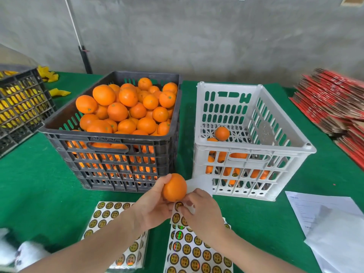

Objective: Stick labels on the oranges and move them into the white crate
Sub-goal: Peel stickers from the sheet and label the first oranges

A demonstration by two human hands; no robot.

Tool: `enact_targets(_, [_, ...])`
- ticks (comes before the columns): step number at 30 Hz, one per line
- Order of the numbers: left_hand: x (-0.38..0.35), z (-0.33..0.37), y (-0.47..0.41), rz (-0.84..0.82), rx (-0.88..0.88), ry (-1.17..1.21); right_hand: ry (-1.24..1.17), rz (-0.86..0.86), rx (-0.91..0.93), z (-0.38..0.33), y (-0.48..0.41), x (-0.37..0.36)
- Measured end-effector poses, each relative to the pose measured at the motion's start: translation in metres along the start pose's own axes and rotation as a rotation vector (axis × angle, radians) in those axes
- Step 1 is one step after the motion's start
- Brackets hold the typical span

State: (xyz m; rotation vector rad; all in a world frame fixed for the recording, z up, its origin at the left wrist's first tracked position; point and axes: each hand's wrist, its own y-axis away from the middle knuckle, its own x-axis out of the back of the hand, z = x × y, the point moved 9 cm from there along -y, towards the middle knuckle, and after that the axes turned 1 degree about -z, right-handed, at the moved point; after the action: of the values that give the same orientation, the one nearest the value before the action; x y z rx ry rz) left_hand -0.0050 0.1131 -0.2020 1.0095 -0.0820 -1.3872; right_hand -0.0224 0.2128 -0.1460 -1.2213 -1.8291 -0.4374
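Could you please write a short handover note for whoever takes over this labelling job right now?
Left hand: grips an orange in front of the dark crate; no label shows on it.
Right hand: pinches a label at the top of the label sheet, just below that orange.
Done: a few oranges lie in the white crate.
Left: stick this label on, put the orange in the white crate, then work through the dark crate, which is heaped full.
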Motion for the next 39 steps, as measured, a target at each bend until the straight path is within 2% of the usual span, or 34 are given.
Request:
enact_targets(4, [-0.002, -0.002, 0.000, 0.032, -0.004, 0.071, -0.004, 0.096, 0.044, -0.005, 0.004, 0.008])
enact_targets(7, [-0.002, -0.005, 0.000, 0.050, 0.011, 0.103, -0.155, 0.142, 0.019, -0.001, 0.006, 0.011])
enact_targets(14, [-0.002, -0.007, 0.001, 0.050, 0.040, 0.135, -0.538, 0.035, -0.215, 0.016, 0.002, 0.005])
enact_targets(17, [0.000, -0.001, 0.002, 0.057, 0.039, 0.151, -0.611, 0.018, -0.211, 0.016, 0.006, 0.010])
enact_targets(20, [0.003, 0.006, 0.004, 0.046, 0.031, 0.116, -0.638, 0.008, -0.120, 0.007, 0.000, 0.029])
enact_targets(23, [0.004, 0.008, 0.005, 0.006, 0.001, 0.034, -0.642, -0.096, -0.116, 0.000, -0.019, 0.039])
enact_targets(29, [-0.006, 0.009, 0.008, -0.078, -0.030, -0.131, -0.450, -0.261, -0.111, -0.009, -0.039, 0.032])
enact_targets(32, [-0.010, 0.010, 0.011, -0.097, -0.042, -0.163, -0.364, -0.244, -0.071, -0.011, -0.040, 0.030])
enact_targets(36, [-0.010, 0.012, 0.015, -0.118, -0.054, -0.200, -0.389, -0.134, -0.063, -0.012, -0.036, 0.035])
enact_targets(39, [-0.008, 0.012, 0.015, -0.143, -0.049, -0.262, -0.465, -0.186, -0.123, -0.008, -0.030, 0.034])
